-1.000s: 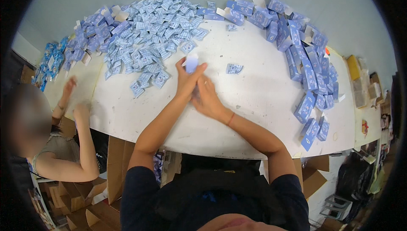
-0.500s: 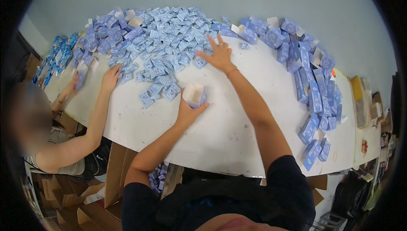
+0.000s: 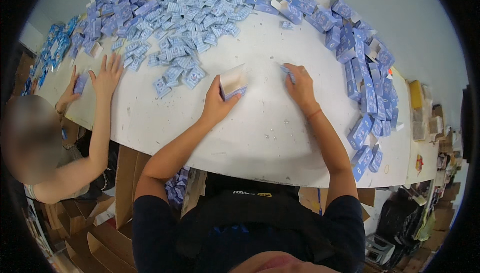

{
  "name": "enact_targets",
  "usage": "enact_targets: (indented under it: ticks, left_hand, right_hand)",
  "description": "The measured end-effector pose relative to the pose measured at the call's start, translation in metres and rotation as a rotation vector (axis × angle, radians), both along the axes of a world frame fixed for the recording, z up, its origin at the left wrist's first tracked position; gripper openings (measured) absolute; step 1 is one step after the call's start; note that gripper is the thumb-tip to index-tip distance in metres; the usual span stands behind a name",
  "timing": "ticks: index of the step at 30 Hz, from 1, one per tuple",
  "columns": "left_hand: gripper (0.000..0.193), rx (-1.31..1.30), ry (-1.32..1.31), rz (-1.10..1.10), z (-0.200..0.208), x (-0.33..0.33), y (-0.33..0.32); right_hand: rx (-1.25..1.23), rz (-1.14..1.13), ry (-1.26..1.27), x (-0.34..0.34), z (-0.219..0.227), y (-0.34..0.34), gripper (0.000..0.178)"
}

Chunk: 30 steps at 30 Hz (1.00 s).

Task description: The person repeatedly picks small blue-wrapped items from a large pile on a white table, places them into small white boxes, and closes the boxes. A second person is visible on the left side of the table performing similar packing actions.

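Note:
My left hand (image 3: 218,102) is wrapped round a small blue-purple carton (image 3: 233,84), whose top flap stands up and whose pale inside shows. To the right of it, my right hand (image 3: 300,86) pinches a small light-blue packet (image 3: 287,72) just above the white table (image 3: 260,138). A heap of similar light-blue packets (image 3: 195,8) spreads from the far edge towards my left hand. The nearest loose packets (image 3: 175,73) lie to the left of the carton. What is printed on the held packet is hidden by my fingers.
Blue-purple cartons (image 3: 367,93) line the right side, with more cartons (image 3: 115,13) piled at far left beside shiny blue bags (image 3: 52,48). A co-worker's hands (image 3: 106,75) work at the left, one with a carton. Cardboard boxes (image 3: 100,248) stand below.
My right hand has come back from the heap's right edge with a packet. The left hand still holds the carton, now tilted with its flap upright. The view has shifted slightly.

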<state>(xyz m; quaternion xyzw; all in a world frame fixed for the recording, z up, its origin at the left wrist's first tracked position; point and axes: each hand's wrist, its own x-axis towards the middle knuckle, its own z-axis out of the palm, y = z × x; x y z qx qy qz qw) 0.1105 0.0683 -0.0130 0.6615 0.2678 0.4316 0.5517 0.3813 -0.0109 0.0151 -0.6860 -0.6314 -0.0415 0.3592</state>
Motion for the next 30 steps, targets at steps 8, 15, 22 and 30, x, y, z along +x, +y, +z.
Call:
enact_targets:
  ticks: [8, 15, 22, 30]
  left_hand:
    - [0.054, 0.019, 0.106, -0.053, 0.016, 0.03, -0.037]
    - [0.08, 0.01, 0.126, -0.221, -0.004, 0.033, -0.029]
    - [0.089, 0.024, 0.137, -0.244, -0.019, 0.029, -0.029]
    - [0.043, -0.15, -0.052, -0.168, 0.011, 0.034, -0.045]
  right_hand:
    - [0.236, 0.456, 0.168, -0.095, 0.076, -0.033, 0.029]
    - [0.265, 0.418, -0.188, -0.08, 0.076, -0.018, 0.007]
    - [0.232, 0.362, -0.27, -0.093, 0.073, -0.015, 0.013]
    - [0.167, 0.443, -0.165, -0.097, 0.067, -0.027, 0.007]
